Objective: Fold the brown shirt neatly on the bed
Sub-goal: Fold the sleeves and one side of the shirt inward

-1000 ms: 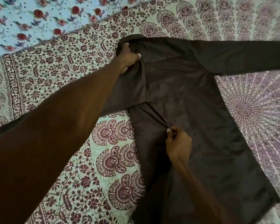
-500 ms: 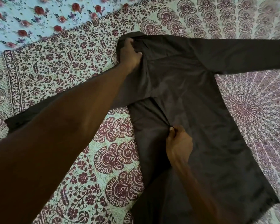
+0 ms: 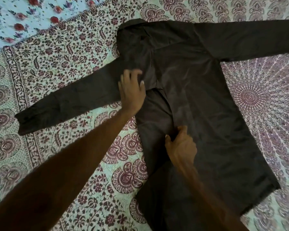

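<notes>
Spreading flat with fingers apart, the left hand [image 3: 132,90] is pressed on the brown shirt [image 3: 198,100] at the sleeve's root, gripping nothing. A fold below it is pinched by the clenched right hand [image 3: 180,147]. Half a second earlier, the collar was gripped by the left hand. The shirt lies on the bed [image 3: 57,64].

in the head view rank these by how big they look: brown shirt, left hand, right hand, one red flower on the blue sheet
1. brown shirt
2. left hand and right hand: look alike, not ranked
3. red flower: smallest, though farther from the camera
</notes>
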{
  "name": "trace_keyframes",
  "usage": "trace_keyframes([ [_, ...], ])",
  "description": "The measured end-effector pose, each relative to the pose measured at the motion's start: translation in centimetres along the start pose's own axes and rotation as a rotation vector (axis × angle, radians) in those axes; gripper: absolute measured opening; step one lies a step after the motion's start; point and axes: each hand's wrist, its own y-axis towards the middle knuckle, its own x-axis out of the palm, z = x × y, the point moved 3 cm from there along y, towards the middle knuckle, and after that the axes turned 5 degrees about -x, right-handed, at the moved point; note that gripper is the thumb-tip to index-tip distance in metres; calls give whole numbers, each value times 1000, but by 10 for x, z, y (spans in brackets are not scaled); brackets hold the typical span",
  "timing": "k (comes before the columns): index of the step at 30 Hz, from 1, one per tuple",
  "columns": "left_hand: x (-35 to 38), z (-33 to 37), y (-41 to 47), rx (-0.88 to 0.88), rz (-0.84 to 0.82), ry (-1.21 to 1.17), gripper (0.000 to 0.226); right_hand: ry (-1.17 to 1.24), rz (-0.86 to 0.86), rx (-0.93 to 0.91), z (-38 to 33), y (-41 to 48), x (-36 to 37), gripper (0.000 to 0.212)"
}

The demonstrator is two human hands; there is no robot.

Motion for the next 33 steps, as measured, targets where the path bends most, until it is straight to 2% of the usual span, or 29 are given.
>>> trace_keyframes([
  [3,-11,-12,-81,-60,-220,-158,14,-30,-49,51,13,-25,1,49],
  [8,-28,-21,-184,-144,-432,-106,4,-46,-88,101,35,-68,6,60],
  [11,-34,-25,-233,-123,-506,-54,4,-26,-111,169,49,-88,12,64],
  [15,-46,-17,-279,-155,-520,-67,6,34,-67,201,68,-106,7,35],
  [17,-50,-13,-298,-179,-567,-81,8,55,-31,217,82,-113,0,31],
  [19,-54,-10,-317,-169,-665,-87,10,17,-45,241,97,-122,-6,37],
  [23,-61,-2,-351,-90,-930,-55,16,-180,-200,253,125,-144,-12,42],
  [25,-63,-1,-362,-32,-1012,-49,22,-242,-255,240,133,-155,-13,42],
  [30,-69,0,-370,-49,-1007,-74,15,-406,-320,176,143,-177,-16,40],
  [33,-77,-6,-335,-100,-833,-87,11,-495,-249,126,124,-165,-28,36],
])
